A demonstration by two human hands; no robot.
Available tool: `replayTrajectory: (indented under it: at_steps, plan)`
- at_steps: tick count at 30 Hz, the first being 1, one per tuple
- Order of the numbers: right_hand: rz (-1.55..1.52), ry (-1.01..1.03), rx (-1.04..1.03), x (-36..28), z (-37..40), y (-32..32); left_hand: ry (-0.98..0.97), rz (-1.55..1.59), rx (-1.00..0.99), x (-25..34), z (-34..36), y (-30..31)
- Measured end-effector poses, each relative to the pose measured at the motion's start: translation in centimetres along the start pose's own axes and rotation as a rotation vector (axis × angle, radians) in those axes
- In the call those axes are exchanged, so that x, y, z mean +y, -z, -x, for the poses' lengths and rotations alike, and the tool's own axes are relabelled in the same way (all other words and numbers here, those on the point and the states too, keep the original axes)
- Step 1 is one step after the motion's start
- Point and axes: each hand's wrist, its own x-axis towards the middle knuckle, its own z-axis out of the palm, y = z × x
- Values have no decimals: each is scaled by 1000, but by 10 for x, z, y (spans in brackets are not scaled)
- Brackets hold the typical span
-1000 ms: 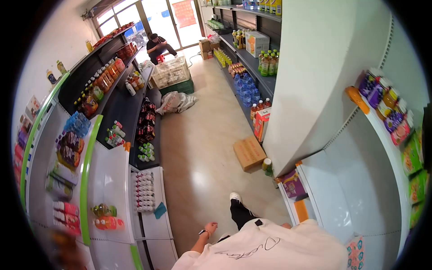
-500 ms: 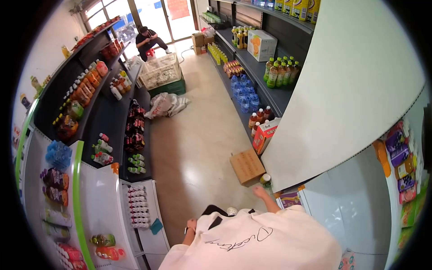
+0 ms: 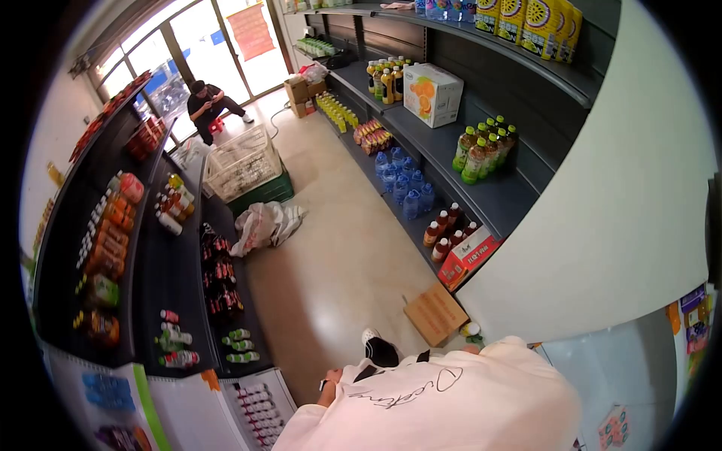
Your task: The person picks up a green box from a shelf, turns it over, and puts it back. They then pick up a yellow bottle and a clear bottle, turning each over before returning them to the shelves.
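Your left hand, lower left of the cardboard carton, and right hand, newly half-screened by your shirt, leave it untouched (openness and grip I can't tell).

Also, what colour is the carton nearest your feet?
The carton is brown, best seen in the head view.
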Motion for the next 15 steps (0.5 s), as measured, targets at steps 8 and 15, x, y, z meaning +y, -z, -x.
replayTrajectory:
  at_steps: [8,15]
  plan:
    - [-1090,-202,494,-53,-162,82,-28,328,-209,93,-182,96]
    - [-1260,-377,279,-149,-239,228,-52,254,-283,212,-231,112]
